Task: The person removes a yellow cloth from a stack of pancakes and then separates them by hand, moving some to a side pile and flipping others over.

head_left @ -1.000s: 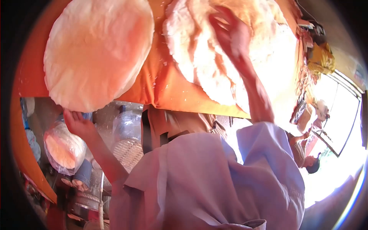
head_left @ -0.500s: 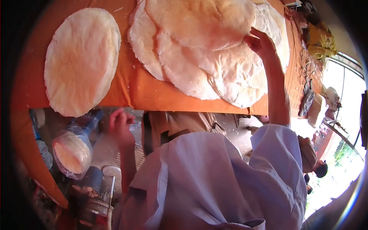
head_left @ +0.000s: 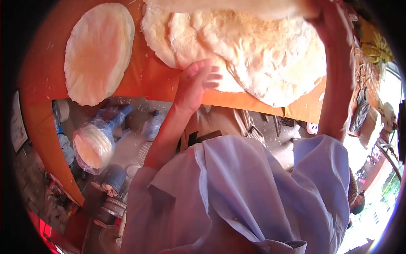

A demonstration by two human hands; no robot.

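Observation:
At the top right my right hand, smeared by motion, grips the edge of a lifted flatbread. That bread is blurred and cut off by the top of the view. Under it several large, pale flatbreads overlap on an orange cloth-covered table. My left hand hovers at the near edge of this pile, palm partly turned, fingers loosely bent and apart, with nothing in it. Farther left lies a separate oval flatbread, its near end reaching the table edge.
Below the table, at left, bread in a clear plastic bag rests beside a blue stool-like object. Bundled bags and cords are at the right. A person is in the bright background.
My right hand has carried the top flatbread up and away, baring the breads underneath. My left hand has risen from below the table edge to the pile. The view has shifted slightly.

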